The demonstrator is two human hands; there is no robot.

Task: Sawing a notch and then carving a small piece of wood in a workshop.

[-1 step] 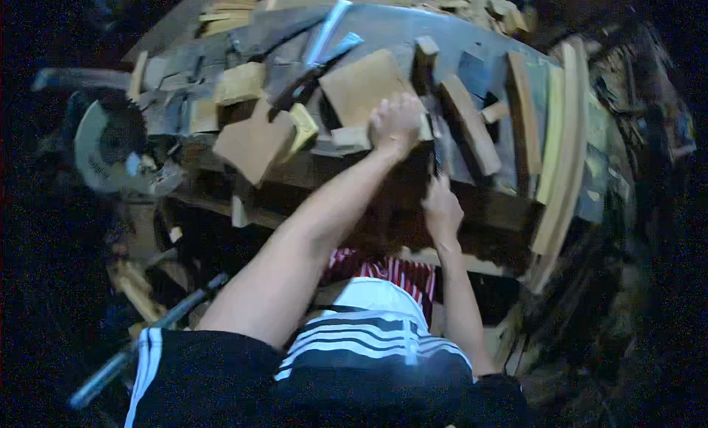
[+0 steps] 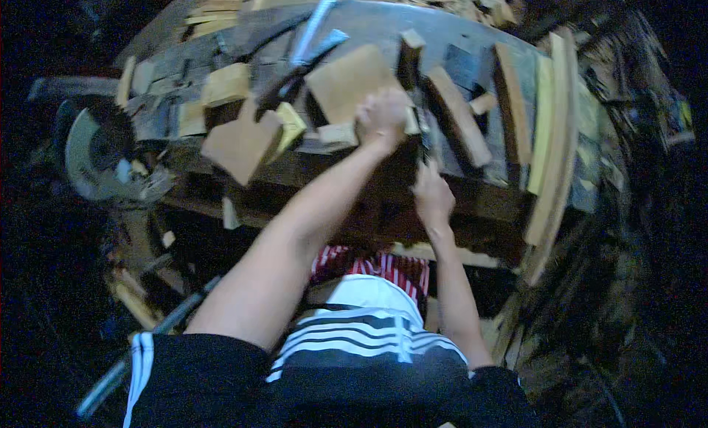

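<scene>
My left hand (image 2: 382, 118) rests on the right side of a pale, squarish wooden block (image 2: 346, 77), its fingers bent over the wood near the bench's front edge. A smaller light offcut (image 2: 337, 135) lies against the block's near side, left of my wrist. My right hand (image 2: 434, 198) is closed around the near end of a narrow, dark, long tool (image 2: 423, 133). The tool points away from me, close along the right of the block; blur hides its exact kind. Right of it lies a long wooden piece (image 2: 459, 116).
On the workbench (image 2: 383, 18) lie a blue-white bar (image 2: 313, 31), a pointed wooden piece (image 2: 242, 144), a yellow block (image 2: 290, 127) and upright-lying strips (image 2: 512, 103). Long curved strips (image 2: 553, 147) overhang the right edge. A circular saw blade (image 2: 103, 144) stands at the left.
The whole scene has shifted slightly left in view. Both hands keep their places at the block and the dark tool; little else differs.
</scene>
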